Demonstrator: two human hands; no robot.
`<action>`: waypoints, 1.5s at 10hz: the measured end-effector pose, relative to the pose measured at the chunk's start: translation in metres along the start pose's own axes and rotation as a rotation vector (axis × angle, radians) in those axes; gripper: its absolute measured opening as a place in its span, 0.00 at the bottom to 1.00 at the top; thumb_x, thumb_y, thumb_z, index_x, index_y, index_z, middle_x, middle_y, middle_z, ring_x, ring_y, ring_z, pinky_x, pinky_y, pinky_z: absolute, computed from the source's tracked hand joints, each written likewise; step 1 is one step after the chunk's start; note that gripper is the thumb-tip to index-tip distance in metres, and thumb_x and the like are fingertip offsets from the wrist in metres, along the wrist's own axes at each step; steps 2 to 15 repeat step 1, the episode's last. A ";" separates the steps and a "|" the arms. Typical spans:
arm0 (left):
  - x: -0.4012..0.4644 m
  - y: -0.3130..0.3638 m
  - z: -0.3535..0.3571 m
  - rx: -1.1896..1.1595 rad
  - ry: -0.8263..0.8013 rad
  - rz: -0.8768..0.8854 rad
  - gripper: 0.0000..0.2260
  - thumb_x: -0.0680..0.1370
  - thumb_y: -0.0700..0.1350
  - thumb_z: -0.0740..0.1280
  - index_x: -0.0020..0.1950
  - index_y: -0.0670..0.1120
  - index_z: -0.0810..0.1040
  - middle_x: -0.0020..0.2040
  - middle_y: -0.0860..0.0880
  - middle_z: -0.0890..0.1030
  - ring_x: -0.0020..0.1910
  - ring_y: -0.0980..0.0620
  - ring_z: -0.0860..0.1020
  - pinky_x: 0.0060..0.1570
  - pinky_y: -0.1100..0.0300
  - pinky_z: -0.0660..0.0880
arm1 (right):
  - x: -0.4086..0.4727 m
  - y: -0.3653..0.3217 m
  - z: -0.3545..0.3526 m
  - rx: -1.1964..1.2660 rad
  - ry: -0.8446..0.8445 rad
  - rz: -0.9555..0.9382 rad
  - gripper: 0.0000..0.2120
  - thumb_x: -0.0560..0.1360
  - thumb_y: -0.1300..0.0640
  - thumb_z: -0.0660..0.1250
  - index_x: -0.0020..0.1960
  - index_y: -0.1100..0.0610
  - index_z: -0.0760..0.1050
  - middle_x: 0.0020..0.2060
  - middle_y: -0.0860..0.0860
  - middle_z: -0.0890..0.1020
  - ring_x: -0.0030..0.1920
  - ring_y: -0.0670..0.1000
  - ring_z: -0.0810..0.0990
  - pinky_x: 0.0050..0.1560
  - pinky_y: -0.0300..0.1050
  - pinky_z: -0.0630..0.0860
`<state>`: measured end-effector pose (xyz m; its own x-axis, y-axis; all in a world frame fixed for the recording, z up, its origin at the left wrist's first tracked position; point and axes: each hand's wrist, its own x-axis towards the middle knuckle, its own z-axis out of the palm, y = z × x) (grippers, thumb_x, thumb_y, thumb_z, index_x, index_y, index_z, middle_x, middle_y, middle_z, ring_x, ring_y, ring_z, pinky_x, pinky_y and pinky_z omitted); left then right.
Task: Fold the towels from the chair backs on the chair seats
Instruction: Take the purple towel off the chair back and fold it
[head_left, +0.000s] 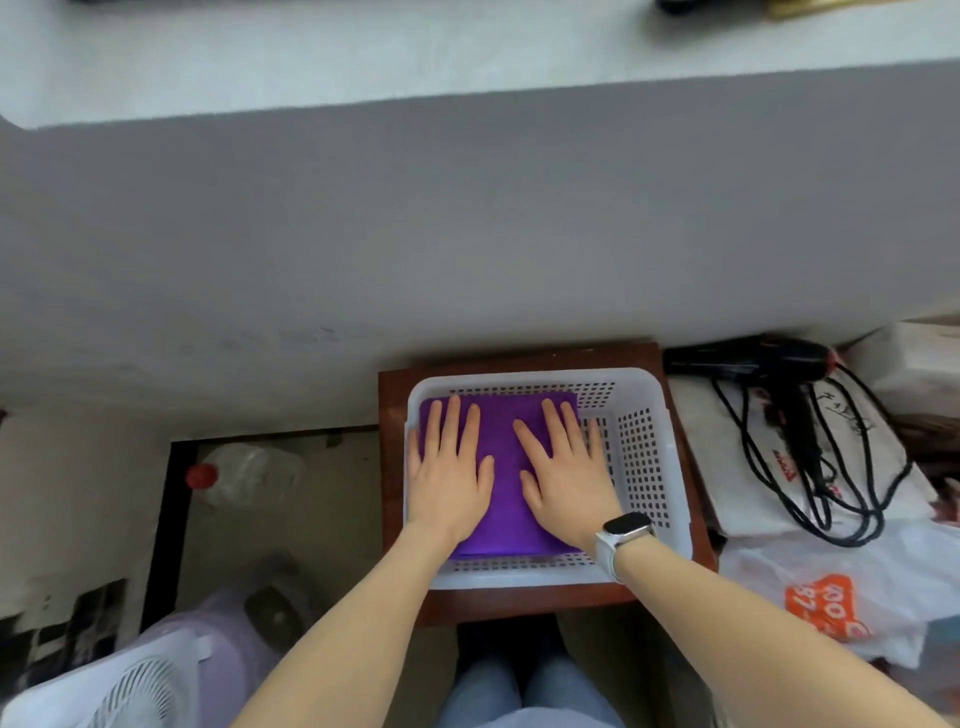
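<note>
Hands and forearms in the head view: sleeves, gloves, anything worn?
Both forearms are bare as far as the frame shows, with no sleeves and no gloves. The left hand shows no ring, band or watch. The right hand has a smartwatch at the wrist: dark rectangular face, white strap.

Both bare forearms reach forward, the left hand (450, 470) and right hand (563, 467) lying side by side, palms down, fingers straight and spread.
</note>
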<state>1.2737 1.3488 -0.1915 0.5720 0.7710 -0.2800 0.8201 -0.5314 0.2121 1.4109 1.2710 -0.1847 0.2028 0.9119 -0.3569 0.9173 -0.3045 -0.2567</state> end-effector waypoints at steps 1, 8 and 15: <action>-0.001 0.005 -0.031 0.014 -0.006 0.001 0.24 0.80 0.51 0.52 0.75 0.50 0.53 0.76 0.48 0.56 0.75 0.49 0.50 0.74 0.45 0.44 | -0.003 -0.007 -0.027 -0.029 0.080 0.030 0.23 0.74 0.50 0.52 0.68 0.51 0.67 0.70 0.60 0.66 0.72 0.61 0.61 0.70 0.65 0.52; -0.001 0.005 -0.031 0.014 -0.006 0.001 0.24 0.80 0.51 0.52 0.75 0.50 0.53 0.76 0.48 0.56 0.75 0.49 0.50 0.74 0.45 0.44 | -0.003 -0.007 -0.027 -0.029 0.080 0.030 0.23 0.74 0.50 0.52 0.68 0.51 0.67 0.70 0.60 0.66 0.72 0.61 0.61 0.70 0.65 0.52; -0.001 0.005 -0.031 0.014 -0.006 0.001 0.24 0.80 0.51 0.52 0.75 0.50 0.53 0.76 0.48 0.56 0.75 0.49 0.50 0.74 0.45 0.44 | -0.003 -0.007 -0.027 -0.029 0.080 0.030 0.23 0.74 0.50 0.52 0.68 0.51 0.67 0.70 0.60 0.66 0.72 0.61 0.61 0.70 0.65 0.52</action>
